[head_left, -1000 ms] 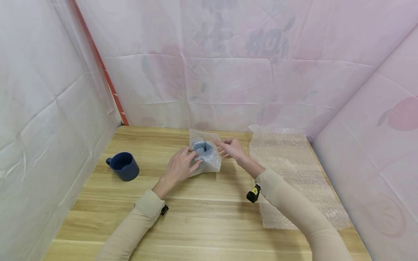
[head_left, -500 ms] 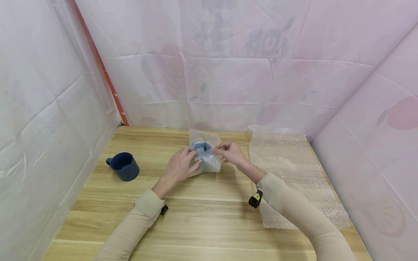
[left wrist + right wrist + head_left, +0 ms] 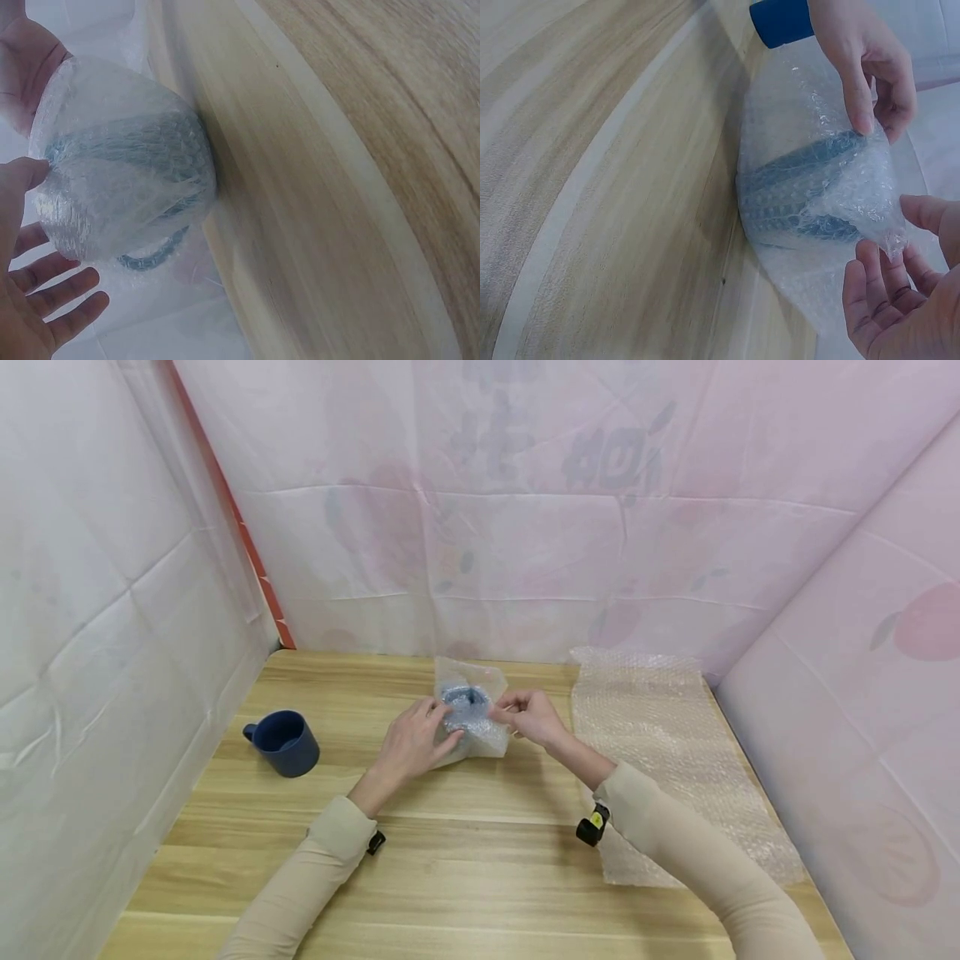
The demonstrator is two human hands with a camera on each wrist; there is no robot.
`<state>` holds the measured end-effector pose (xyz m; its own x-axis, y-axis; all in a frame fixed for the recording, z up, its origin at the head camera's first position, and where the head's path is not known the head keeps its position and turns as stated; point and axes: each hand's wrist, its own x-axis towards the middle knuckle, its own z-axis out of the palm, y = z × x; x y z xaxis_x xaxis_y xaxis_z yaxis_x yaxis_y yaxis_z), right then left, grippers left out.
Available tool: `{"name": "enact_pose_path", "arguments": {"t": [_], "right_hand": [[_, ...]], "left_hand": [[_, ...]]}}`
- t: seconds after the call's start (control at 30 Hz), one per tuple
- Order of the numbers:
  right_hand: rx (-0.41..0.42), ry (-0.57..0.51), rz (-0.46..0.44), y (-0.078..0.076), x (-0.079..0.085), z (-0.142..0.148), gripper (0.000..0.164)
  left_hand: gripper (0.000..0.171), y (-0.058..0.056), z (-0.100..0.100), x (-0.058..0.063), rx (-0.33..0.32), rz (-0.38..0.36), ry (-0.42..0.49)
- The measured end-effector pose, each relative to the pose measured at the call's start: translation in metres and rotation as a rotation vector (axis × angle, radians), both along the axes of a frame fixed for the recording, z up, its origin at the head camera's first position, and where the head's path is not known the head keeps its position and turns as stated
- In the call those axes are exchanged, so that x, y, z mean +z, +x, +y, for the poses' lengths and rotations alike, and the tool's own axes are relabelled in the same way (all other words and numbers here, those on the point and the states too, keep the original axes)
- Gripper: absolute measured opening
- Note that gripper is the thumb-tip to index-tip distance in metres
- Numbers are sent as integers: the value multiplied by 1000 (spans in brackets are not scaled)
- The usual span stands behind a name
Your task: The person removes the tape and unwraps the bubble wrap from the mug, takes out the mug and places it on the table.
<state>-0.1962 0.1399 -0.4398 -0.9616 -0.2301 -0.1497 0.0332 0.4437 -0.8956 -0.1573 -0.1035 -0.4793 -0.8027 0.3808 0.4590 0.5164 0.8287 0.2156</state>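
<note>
A blue mug stands wrapped in bubble wrap near the table's back edge, its colour showing through the cloudy layers. My left hand [image 3: 411,739] holds this wrapped mug [image 3: 802,184] from the left, thumb [image 3: 861,120] on the wrap at the rim. On the other side, my right hand [image 3: 531,717] pinches a gathered corner of the bubble wrap [image 3: 891,244] between thumb and fingers. That corner lies folded across part of the mug's mouth. In the left wrist view, the mug's handle [image 3: 154,255] shows through the wrap, and my left fingers [image 3: 64,292] spread beside it.
A second, unwrapped blue mug [image 3: 287,743] stands to the left, handle pointing left. Along the right side of the wooden table [image 3: 450,877] lies a flat sheet of bubble wrap [image 3: 660,727], partly under my right forearm. Pale printed curtains [image 3: 525,543] enclose the back and sides.
My right hand has moved left and slightly toward me, drawing the bubble wrap flap over the mug's mouth. More of the opening is covered. My left hand stays nearly still.
</note>
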Motion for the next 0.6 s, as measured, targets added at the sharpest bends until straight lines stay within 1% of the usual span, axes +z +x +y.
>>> {"name": "enact_pose_path", "arguments": {"t": [0.13,0.3,0.47,0.6], "right_hand": [[7,4,12,3,3,1,23],[15,-2,24,8,6,3,24],[34,0,58,14,10,5,23],[32,15,69,18,11,8,20]], "left_hand": [[45,0,-1,1,0,-22,9],[48,0,-2,1,-5,-26,28],[52,0,-4,3,-7,-35,34],[54,0,-5,4,-11,-66,47]]}}
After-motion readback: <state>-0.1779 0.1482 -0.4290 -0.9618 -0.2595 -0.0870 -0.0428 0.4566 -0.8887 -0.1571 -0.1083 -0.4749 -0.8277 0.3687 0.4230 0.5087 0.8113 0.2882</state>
